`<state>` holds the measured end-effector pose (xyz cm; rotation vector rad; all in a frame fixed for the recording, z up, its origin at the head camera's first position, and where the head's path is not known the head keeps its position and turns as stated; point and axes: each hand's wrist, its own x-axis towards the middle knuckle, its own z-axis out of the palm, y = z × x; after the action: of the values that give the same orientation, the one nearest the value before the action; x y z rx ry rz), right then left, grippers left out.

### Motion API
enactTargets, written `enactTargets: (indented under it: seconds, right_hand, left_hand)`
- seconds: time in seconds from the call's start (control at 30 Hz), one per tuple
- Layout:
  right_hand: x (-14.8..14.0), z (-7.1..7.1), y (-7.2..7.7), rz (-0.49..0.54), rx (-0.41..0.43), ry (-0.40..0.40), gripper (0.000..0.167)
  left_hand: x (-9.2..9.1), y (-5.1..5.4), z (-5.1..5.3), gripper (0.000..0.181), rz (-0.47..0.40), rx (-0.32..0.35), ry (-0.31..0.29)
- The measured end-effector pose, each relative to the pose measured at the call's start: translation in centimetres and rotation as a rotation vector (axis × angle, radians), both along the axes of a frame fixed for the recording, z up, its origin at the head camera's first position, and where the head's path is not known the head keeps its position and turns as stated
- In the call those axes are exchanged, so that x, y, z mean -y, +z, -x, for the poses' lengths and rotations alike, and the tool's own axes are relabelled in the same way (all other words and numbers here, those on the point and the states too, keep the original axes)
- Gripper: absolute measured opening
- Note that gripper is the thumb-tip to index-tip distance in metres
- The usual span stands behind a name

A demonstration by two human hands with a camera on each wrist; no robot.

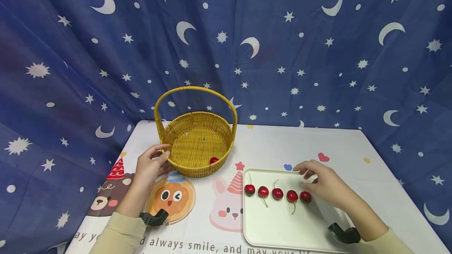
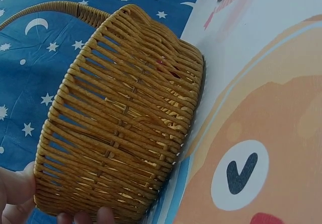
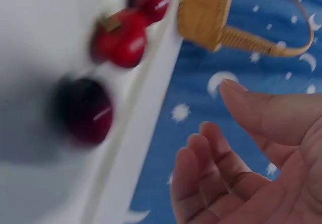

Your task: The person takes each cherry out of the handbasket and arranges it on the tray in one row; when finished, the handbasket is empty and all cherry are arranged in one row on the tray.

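Observation:
A yellow woven basket (image 1: 197, 171) with a tall arched handle stands on the table, one red cherry (image 1: 214, 160) inside it. At its near left rim, my left hand (image 1: 150, 164) holds the basket; the left wrist view shows fingertips (image 2: 105, 216) against the woven wall (image 2: 121, 118). Several cherries with stems lie in a row on a white tray (image 1: 282, 226). Over the tray's right part hovers my right hand (image 1: 326, 183), nearest the rightmost cherry (image 1: 305, 196). In the right wrist view its thumb and fingers are apart, with nothing between them, beside a dark cherry (image 3: 89, 112).
A white tablecloth (image 1: 275, 144) printed with cartoon animals and lettering covers the table. Behind and to the left hangs a blue curtain (image 1: 268, 69) with moons and stars. The tray's low raised rim lies to the right of the basket.

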<state>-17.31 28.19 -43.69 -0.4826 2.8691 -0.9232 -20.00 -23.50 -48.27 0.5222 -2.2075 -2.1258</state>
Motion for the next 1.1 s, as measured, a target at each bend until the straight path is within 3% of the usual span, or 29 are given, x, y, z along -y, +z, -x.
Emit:
enactTargets:
  seconds: [0.33,0.6,0.7,0.87,1.1]
  right_hand:
    - [10.4,2.9,1.5,0.124,-0.057,0.217,0.054]
    - [18.8,6.5,2.1,0.244,-0.06,0.358,0.057]
    - [21.5,7.8,2.1,0.202,-0.057,0.38,0.056]
    - [24.6,10.0,1.7,0.022,-0.03,0.428,0.057]
    - [26.2,12.3,1.3,-0.208,0.104,0.492,0.058]
  left_hand:
    - [-0.1,0.0,-0.1,0.04,0.02,-0.001,0.0]
    - [-0.1,0.1,-0.1,0.041,0.015,-0.007,-0.001]
    - [-0.1,0.0,-0.1,0.041,0.008,-0.007,-0.003]
    - [0.0,0.0,-0.1,0.041,0.003,-0.002,0.003]
    - [-0.1,0.1,-0.2,0.039,0.01,0.0,0.003]
